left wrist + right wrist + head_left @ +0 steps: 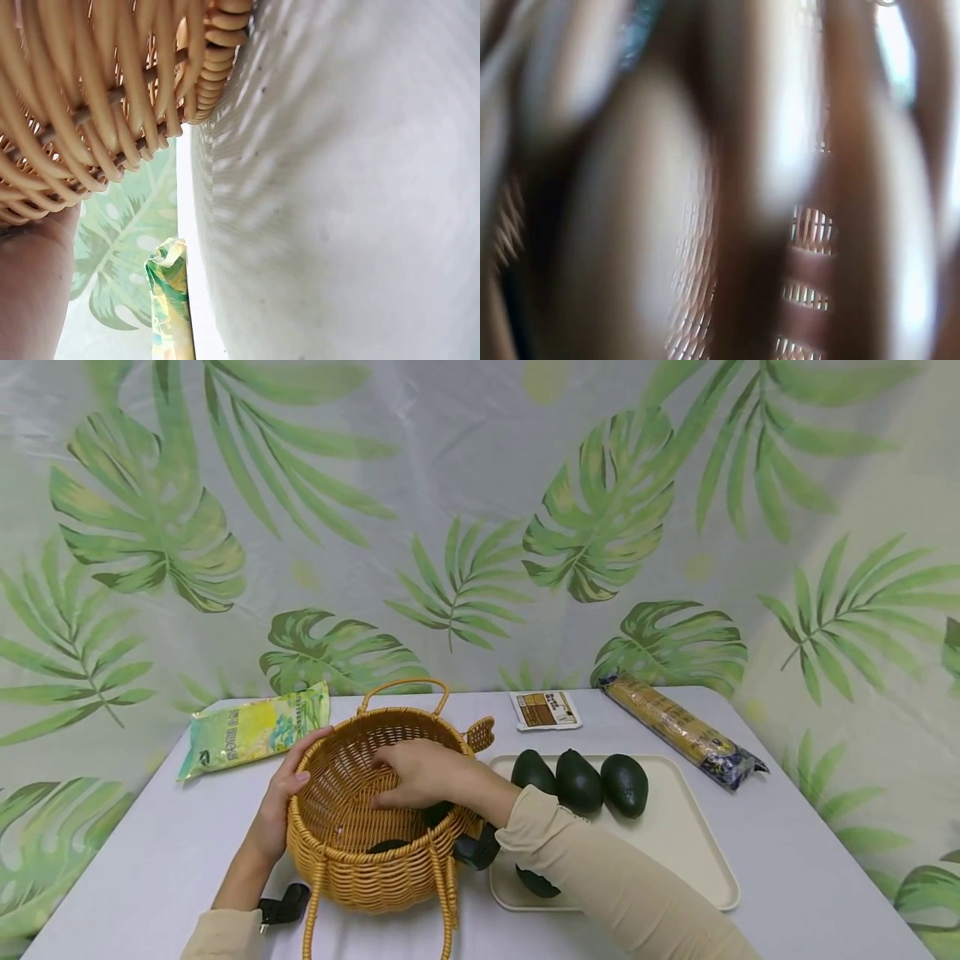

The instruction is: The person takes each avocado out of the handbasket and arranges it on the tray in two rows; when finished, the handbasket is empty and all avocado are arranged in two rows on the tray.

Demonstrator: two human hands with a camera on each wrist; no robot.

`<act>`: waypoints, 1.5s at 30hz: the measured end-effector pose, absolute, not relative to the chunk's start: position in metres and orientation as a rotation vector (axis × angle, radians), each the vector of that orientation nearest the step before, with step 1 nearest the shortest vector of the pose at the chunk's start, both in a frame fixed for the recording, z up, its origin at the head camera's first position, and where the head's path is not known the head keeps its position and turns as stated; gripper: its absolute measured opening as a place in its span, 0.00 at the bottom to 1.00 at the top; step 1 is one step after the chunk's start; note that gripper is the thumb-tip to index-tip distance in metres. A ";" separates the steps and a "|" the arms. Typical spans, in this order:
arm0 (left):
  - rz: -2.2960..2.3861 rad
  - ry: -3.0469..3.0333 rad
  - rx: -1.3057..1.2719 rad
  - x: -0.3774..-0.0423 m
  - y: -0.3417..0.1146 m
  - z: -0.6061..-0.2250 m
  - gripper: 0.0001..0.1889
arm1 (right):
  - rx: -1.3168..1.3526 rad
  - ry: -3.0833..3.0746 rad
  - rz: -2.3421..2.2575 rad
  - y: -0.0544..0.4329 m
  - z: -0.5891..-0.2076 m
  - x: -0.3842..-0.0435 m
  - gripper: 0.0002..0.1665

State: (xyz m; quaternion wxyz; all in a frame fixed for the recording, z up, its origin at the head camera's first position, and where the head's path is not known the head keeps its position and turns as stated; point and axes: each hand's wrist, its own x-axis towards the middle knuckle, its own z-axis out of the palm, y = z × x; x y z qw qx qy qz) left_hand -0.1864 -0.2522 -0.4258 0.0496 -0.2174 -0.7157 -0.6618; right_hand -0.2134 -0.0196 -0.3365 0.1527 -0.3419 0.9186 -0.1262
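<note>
A round wicker basket stands on the table, tilted a little, its opening facing up. My left hand holds its left rim, thumb over the edge and fingers along the outside; the left wrist view shows the woven wall close up. Inside the basket reaches my right hand, thumb and fingers apart with nothing between them. Dark green avocados lie in the basket, one below the right hand and another by the near rim, both mostly hidden. Blurred wicker strands fill the right wrist view.
Right of the basket is a cream tray with three avocados in a row and one partly under my right sleeve. A green-yellow bag lies at left, a small flat pack behind, a long noodle pack at far right.
</note>
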 end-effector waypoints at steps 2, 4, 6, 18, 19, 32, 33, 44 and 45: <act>-2.011 -2.184 -0.661 -0.186 -0.252 -0.426 0.31 | -0.969 2.664 -0.295 -0.020 -0.336 -0.211 0.37; -2.003 -2.192 -0.658 -0.186 -0.253 -0.427 0.31 | -0.951 2.693 -0.207 -0.021 -0.336 -0.208 0.37; -1.999 -2.196 -0.663 -0.186 -0.252 -0.427 0.31 | -0.930 2.725 -0.118 -0.021 -0.334 -0.205 0.37; -1.976 -2.202 -0.689 -0.187 -0.254 -0.426 0.31 | -0.991 2.641 -0.209 -0.018 -0.330 -0.211 0.37; -1.975 -2.203 -0.682 -0.187 -0.254 -0.426 0.31 | -1.002 2.628 -0.218 -0.018 -0.330 -0.212 0.37; -1.995 -2.196 -0.652 -0.186 -0.253 -0.426 0.31 | -0.979 2.544 -0.062 -0.019 -0.331 -0.213 0.51; -1.994 -2.196 -0.653 -0.186 -0.253 -0.426 0.31 | -0.977 2.540 -0.052 -0.019 -0.331 -0.213 0.50; -2.007 -2.186 -0.668 -0.187 -0.253 -0.427 0.31 | -0.894 2.517 0.016 -0.020 -0.331 -0.210 0.47; -2.007 -2.185 -0.670 -0.187 -0.253 -0.427 0.31 | -0.894 2.514 0.037 -0.021 -0.331 -0.210 0.46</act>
